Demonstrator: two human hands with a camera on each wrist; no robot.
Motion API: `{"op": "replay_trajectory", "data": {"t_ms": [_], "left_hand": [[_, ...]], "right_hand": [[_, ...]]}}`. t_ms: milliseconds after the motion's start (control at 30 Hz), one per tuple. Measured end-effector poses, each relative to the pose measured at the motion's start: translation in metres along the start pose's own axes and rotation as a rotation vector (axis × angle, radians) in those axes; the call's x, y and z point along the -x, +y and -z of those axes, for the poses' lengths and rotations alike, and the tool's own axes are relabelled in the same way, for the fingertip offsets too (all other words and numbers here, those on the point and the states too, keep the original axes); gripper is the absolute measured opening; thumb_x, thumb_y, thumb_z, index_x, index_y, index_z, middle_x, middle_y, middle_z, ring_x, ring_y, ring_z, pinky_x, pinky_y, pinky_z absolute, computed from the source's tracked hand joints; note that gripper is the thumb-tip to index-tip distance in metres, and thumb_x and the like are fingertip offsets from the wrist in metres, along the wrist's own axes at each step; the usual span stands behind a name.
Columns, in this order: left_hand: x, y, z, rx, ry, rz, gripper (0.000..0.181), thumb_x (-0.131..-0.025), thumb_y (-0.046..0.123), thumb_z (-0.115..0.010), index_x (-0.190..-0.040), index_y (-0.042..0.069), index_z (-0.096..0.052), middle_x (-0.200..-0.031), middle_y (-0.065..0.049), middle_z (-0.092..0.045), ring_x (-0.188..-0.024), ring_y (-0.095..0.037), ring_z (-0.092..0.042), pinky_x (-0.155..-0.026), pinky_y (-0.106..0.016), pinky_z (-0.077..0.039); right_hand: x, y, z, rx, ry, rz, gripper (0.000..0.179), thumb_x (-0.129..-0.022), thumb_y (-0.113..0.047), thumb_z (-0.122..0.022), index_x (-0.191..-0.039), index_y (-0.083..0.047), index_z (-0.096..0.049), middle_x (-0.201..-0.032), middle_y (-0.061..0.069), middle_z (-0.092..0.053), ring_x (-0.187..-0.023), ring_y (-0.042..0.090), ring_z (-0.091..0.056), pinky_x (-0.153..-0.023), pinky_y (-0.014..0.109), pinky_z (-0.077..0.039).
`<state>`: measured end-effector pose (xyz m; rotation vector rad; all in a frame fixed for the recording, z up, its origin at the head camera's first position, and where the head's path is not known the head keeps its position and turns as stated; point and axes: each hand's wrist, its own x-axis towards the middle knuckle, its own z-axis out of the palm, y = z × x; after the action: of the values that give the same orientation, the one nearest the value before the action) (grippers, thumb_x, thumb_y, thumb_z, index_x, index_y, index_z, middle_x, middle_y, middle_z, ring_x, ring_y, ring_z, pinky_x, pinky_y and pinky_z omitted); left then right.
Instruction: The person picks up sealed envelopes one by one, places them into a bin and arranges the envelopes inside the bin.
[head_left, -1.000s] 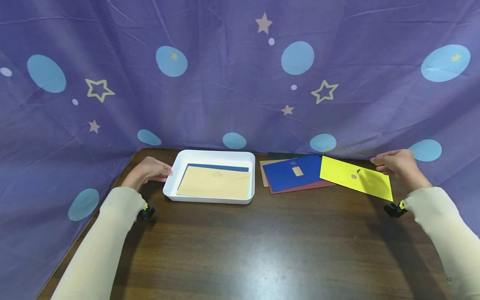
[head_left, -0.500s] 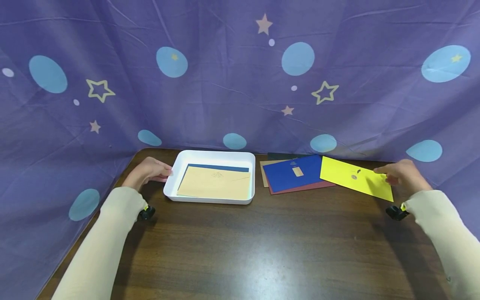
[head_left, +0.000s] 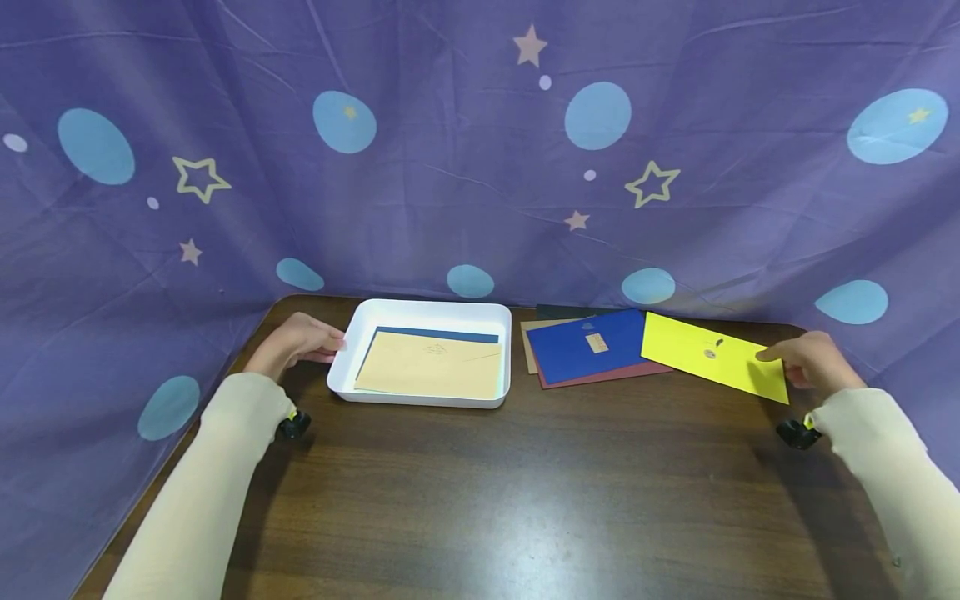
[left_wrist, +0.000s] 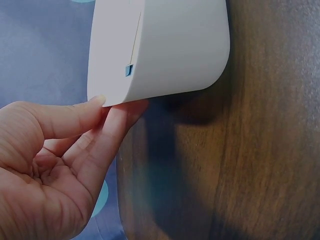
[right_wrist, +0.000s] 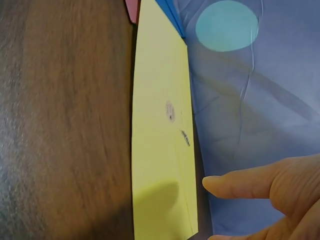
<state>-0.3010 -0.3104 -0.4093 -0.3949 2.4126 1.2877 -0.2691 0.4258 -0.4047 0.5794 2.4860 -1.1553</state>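
Observation:
My left hand [head_left: 298,340] pinches the left rim of a white tray [head_left: 431,314], thumb on the rim and fingers under it in the left wrist view. In the tray lie a beige envelope [head_left: 427,367] and, showing behind it, a dark blue one [head_left: 480,338]. My right hand [head_left: 816,364] is at the right end of a yellow envelope [head_left: 738,367]. In the right wrist view its thumb [right_wrist: 240,185] points toward the envelope with a gap visible between them; the other fingers are mostly cut off by the frame.
Left of the yellow envelope, a blue envelope [head_left: 558,354] overlaps a dull red one [head_left: 600,376], a tan one [head_left: 528,354] and a dark green one [head_left: 558,312]. All lie on the brown wooden table [head_left: 465,483]. A purple star-patterned cloth [head_left: 465,167] hangs behind.
My right hand has come down from above the yellow envelope's far edge and shifted slightly right. The left hand, tray and envelopes have stayed in place.

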Motion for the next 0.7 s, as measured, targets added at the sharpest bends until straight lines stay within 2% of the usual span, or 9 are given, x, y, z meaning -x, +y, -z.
{"op": "replay_trajectory", "data": {"t_ms": [100,167,300,400,500,700], "left_hand": [[0.000,0.000,0.000,0.001,-0.001,-0.001,0.044,-0.097,0.003,-0.066,-0.135,-0.016,-0.055,-0.075,0.005,-0.067,-0.068,-0.003,-0.065,-0.070,-0.021,-0.064],[0.000,0.000,0.000,0.000,0.002,0.001,0.044,-0.097,0.003,-0.066,-0.135,-0.016,-0.055,-0.076,0.005,-0.067,-0.068,-0.003,-0.065,-0.070,-0.021,-0.064],[0.000,0.000,0.000,-0.006,0.003,0.004,0.045,-0.096,0.003,-0.067,-0.135,-0.016,-0.055,-0.077,0.005,-0.067,-0.068,-0.003,-0.065,-0.070,-0.021,-0.064],[-0.001,0.000,0.000,-0.013,0.001,-0.002,0.045,-0.096,0.003,-0.067,-0.135,-0.016,-0.055,-0.077,0.005,-0.068,-0.069,-0.004,-0.065,-0.070,-0.021,-0.064],[-0.002,-0.001,0.000,-0.018,0.006,-0.005,0.045,-0.096,0.003,-0.067,-0.135,-0.016,-0.055,-0.078,0.005,-0.068,-0.069,-0.004,-0.065,-0.070,-0.021,-0.064],[-0.002,-0.001,-0.001,-0.023,0.021,0.007,0.043,-0.096,0.003,-0.067,-0.134,-0.015,-0.057,-0.079,0.003,-0.068,-0.069,-0.004,-0.065,-0.071,-0.022,-0.064]], "right_hand": [[-0.001,0.004,-0.002,0.015,0.013,-0.004,0.051,-0.092,-0.018,-0.067,-0.054,-0.023,-0.034,-0.049,-0.008,-0.037,-0.050,0.008,-0.040,-0.051,0.020,-0.043],[-0.004,0.006,-0.003,0.051,0.034,-0.022,0.045,-0.091,-0.021,-0.068,-0.059,-0.019,-0.036,-0.051,-0.007,-0.037,-0.053,0.009,-0.042,-0.053,0.022,-0.046],[-0.008,0.011,-0.003,0.117,0.088,-0.072,0.036,-0.089,-0.026,-0.071,-0.080,-0.003,-0.046,-0.059,0.000,-0.038,-0.060,0.015,-0.046,-0.057,0.028,-0.052],[-0.008,0.013,-0.003,0.140,0.115,-0.092,0.050,-0.087,-0.029,-0.075,-0.099,0.008,-0.044,-0.075,0.009,-0.042,-0.069,0.022,-0.050,-0.061,0.032,-0.057],[-0.007,0.015,-0.004,0.159,0.117,-0.088,0.064,-0.087,-0.033,-0.077,-0.109,0.014,-0.041,-0.089,0.017,-0.042,-0.079,0.028,-0.053,-0.065,0.036,-0.060],[-0.006,0.018,-0.006,0.187,0.087,-0.017,0.087,-0.085,-0.040,-0.079,-0.126,0.024,-0.037,-0.105,0.027,-0.045,-0.090,0.035,-0.056,-0.067,0.037,-0.061]]}}
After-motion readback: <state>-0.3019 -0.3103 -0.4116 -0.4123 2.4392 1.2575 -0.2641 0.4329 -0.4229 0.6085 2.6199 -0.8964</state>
